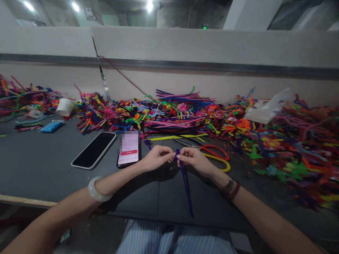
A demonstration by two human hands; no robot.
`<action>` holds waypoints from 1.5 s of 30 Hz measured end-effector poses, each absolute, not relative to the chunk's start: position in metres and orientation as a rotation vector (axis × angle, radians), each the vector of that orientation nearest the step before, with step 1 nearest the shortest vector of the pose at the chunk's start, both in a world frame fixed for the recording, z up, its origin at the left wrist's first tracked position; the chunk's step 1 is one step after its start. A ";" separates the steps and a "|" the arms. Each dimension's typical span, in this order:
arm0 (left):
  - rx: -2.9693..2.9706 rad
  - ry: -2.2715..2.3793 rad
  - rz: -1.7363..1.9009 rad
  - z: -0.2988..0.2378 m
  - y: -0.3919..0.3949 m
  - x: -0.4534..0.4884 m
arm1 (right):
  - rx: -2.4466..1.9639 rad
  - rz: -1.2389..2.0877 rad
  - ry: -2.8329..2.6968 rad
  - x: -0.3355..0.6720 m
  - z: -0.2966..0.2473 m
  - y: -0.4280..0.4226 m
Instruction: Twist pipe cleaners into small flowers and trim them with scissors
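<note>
My left hand (160, 157) and my right hand (194, 160) meet above the front of the dark table, thumbs and fingers pinched together. Between them is a purple pipe cleaner (185, 187), bunched or bent at the top, with its long straight end pointing down toward the table's near edge. Both hands are closed on its upper part; the exact shape there is partly hidden by the fingertips. Another purple piece (147, 143) lies just behind my left hand. Scissors (215, 152) with red and yellow handles rest behind my right hand.
Two phones (94, 150), (129, 150) lie left of my hands, one with a lit screen. Heaps of colourful pipe cleaners (180, 113) run along the back and right. A white cup (65, 107), a blue packet (51, 126) and a white plastic piece (265, 110) sit among them.
</note>
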State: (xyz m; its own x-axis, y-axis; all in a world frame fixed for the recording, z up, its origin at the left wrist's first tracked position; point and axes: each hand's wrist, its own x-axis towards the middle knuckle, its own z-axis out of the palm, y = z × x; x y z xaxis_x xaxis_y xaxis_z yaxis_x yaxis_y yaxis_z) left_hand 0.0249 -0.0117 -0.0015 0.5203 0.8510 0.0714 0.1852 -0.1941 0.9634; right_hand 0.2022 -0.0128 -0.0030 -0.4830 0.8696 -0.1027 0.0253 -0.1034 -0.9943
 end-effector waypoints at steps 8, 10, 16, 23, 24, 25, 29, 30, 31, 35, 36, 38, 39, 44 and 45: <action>1.537 0.878 0.768 -0.003 -0.012 0.026 | -1.056 1.601 -1.468 0.200 -0.002 -0.013; 1.562 0.897 0.757 -0.001 -0.013 0.027 | -1.072 1.576 -1.477 0.200 -0.004 -0.012; 1.186 0.841 0.713 -0.004 -0.014 0.030 | -1.058 1.371 -1.614 0.200 -0.006 -0.011; 1.311 0.895 0.713 -0.003 -0.013 0.031 | -1.094 1.417 -1.651 0.202 -0.009 -0.010; 1.330 0.892 0.711 -0.003 -0.013 0.031 | -1.099 1.431 -1.645 0.202 -0.009 -0.010; 1.327 0.886 0.713 -0.003 -0.012 0.030 | -1.098 1.444 -1.635 0.201 -0.010 -0.010; 1.192 0.872 0.793 -0.007 -0.009 0.029 | -1.058 1.405 -1.619 0.201 -0.013 -0.008; 1.155 0.868 0.816 -0.008 -0.008 0.029 | -1.049 1.339 -1.640 0.201 -0.014 -0.009; 1.125 0.864 0.836 -0.009 -0.007 0.028 | -1.041 1.247 -1.677 0.202 -0.014 -0.009; 1.073 0.845 0.866 -0.011 -0.006 0.028 | -0.994 0.811 -1.857 0.203 -0.013 -0.014; 1.068 0.846 0.865 -0.011 -0.007 0.029 | -0.976 0.725 -1.891 0.203 -0.012 -0.015; 1.062 0.851 0.859 -0.009 -0.008 0.030 | -0.946 0.595 -1.930 0.204 -0.009 -0.016; 1.061 0.853 0.854 -0.008 -0.009 0.030 | -0.940 0.550 -1.934 0.204 -0.007 -0.017; 1.018 0.844 0.870 -0.005 -0.010 0.030 | -0.952 0.498 -1.890 0.204 -0.004 -0.017; 0.996 0.843 0.888 -0.005 -0.010 0.030 | -0.942 0.510 -1.887 0.204 -0.005 -0.018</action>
State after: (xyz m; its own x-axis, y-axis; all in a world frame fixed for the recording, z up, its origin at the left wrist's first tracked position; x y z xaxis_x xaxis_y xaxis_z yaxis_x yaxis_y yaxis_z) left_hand 0.0301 -0.0097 -0.0047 0.3935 0.9022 -0.1764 -0.2228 0.2798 0.9339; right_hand 0.2038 -0.0176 -0.0049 -0.2689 0.7845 0.5588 0.3962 0.6189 -0.6782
